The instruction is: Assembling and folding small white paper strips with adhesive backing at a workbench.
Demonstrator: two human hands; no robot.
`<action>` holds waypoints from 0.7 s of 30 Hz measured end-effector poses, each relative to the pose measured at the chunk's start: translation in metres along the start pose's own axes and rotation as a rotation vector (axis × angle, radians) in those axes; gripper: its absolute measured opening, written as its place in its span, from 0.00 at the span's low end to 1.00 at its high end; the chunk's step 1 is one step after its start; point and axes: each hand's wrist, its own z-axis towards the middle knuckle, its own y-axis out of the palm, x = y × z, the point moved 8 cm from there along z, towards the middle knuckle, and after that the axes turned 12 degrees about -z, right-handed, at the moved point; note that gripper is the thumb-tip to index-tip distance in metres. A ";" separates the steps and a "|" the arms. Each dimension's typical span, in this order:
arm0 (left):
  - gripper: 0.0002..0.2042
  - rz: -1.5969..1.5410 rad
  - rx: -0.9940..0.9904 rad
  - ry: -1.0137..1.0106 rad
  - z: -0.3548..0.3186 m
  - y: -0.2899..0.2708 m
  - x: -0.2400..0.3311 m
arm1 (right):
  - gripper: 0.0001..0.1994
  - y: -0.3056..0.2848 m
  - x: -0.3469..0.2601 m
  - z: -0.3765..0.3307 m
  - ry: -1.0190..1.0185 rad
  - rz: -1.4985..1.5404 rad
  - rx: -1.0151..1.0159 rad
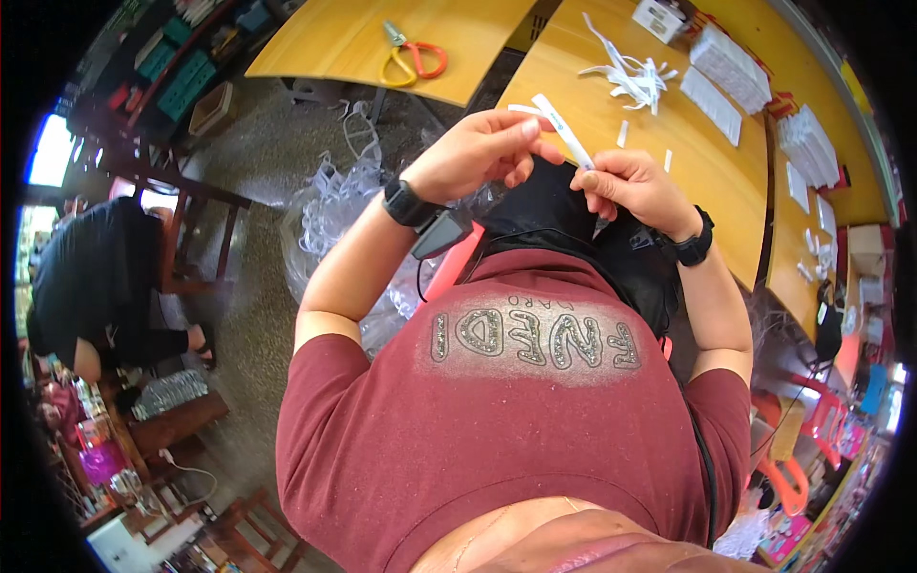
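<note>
A narrow white strip (pixel 567 134) with small print on it slants between my two hands above my lap. My right hand (pixel 638 185) pinches its lower end between thumb and fingers. Close to its upper part, my left hand (pixel 492 151) has thumb and forefinger pressed together at the strip, the other fingers loosely curled. A second white end (pixel 521 109) pokes out behind the left fingertips; whether it belongs to the same strip I cannot tell. On the table (pixel 564 72) ahead lies a loose pile of white strips (pixel 630 78), with short pieces (pixel 623 134) nearer my right hand.
Scissors (pixel 413 59) with red and yellow handles lie on the far left table (pixel 315 43). White stacks (pixel 731 69) stand at the back right. Clear plastic with white strips (pixel 334 215) fills the floor space by my left arm. Another person (pixel 95 267) bends at far left.
</note>
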 end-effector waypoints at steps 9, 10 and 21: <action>0.15 0.273 0.273 0.148 0.057 0.021 -0.002 | 0.14 -0.029 0.012 -0.028 -0.192 -0.216 0.397; 0.16 0.300 0.284 0.114 0.061 0.024 -0.006 | 0.15 -0.039 0.012 -0.027 -0.223 -0.173 0.517; 0.16 0.471 0.657 -0.013 0.021 -0.083 -0.015 | 0.06 -0.071 0.004 -0.040 -0.503 0.453 0.928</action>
